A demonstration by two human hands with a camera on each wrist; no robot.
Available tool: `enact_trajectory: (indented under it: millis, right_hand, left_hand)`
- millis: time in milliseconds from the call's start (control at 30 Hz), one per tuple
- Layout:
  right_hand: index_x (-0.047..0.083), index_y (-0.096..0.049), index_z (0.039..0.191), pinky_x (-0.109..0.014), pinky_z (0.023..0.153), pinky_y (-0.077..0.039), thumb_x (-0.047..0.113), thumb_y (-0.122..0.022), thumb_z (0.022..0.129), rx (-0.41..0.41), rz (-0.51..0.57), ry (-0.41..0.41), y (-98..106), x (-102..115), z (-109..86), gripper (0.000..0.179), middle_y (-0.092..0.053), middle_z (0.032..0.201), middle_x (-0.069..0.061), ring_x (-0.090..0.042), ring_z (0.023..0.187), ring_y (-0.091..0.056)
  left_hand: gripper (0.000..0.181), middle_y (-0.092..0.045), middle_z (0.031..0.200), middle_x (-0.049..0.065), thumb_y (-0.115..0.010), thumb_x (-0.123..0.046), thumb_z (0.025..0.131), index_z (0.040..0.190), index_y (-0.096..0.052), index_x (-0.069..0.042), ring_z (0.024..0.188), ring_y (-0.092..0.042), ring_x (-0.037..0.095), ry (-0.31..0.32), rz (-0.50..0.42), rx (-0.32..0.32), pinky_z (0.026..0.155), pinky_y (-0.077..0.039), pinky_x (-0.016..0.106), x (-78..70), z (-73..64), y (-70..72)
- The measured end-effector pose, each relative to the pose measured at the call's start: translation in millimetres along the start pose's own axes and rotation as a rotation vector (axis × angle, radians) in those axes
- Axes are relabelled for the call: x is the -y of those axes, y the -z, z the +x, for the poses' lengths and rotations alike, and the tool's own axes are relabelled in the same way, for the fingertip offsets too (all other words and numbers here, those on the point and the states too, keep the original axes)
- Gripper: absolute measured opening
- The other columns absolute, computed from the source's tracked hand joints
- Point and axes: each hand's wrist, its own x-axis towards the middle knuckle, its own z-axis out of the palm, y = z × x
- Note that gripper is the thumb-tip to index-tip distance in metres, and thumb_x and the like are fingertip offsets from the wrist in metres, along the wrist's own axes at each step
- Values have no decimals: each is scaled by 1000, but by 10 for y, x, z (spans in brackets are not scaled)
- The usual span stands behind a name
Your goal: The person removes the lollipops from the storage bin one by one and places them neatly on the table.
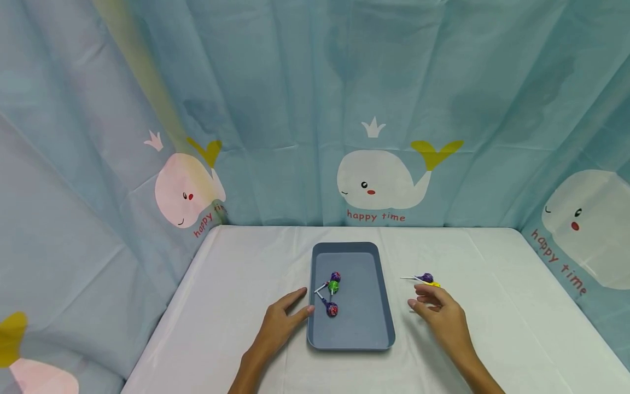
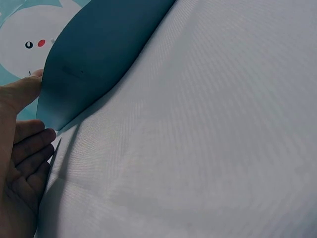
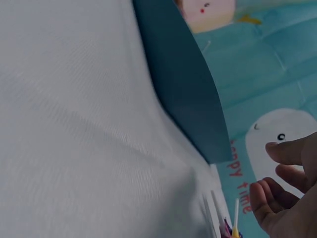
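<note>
your left hand [image 1: 279, 324] stood spread beside the smooth, blue-grey rectangular tray [image 1: 361, 323], three glossy ball-shaped lollipops [image 1: 332, 310] inside; your right hand [image 1: 444, 318], fingers parted, empty, hovered by purple and yellow lollipops [image 1: 427, 277] on creased white cloth [image 1: 482, 306].

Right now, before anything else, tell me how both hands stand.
Left hand: open, at the left rim of the tray.
Right hand: open, empty, near the loose lollipops.
</note>
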Motion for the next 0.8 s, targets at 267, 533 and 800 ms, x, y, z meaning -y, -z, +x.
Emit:
enact_trajectory:
  millis: [267,533,800]
  right_hand:
    - [9,-74,128,-12,83,-57,23,-84,94,59,34,-28,-154,147,-15,38,-75,125,-9,-9,102,-72]
    - [9,-74,128,-15,84,-59,18,-84,93,100,88,-39,-331,277,-35,38,-75,124,-8,-19,106,-73]
    - [7,-73,128,-12,87,-57,12,-84,92,133,136,-41,-493,354,-44,37,-75,124,-12,-21,106,-74]
  left_hand:
    - [69,-61,153,2,-78,-55,93,149,-63,-18,150,-48,34,-17,16,-10,126,-36,57,1,7,-7]
    - [68,-61,153,3,-78,-54,94,149,-63,-17,151,-47,35,-6,21,-12,126,-35,58,0,7,-17]
    - [69,-61,154,1,-79,-54,93,149,-63,-18,151,-47,32,7,12,-10,127,-34,56,-17,2,-7]
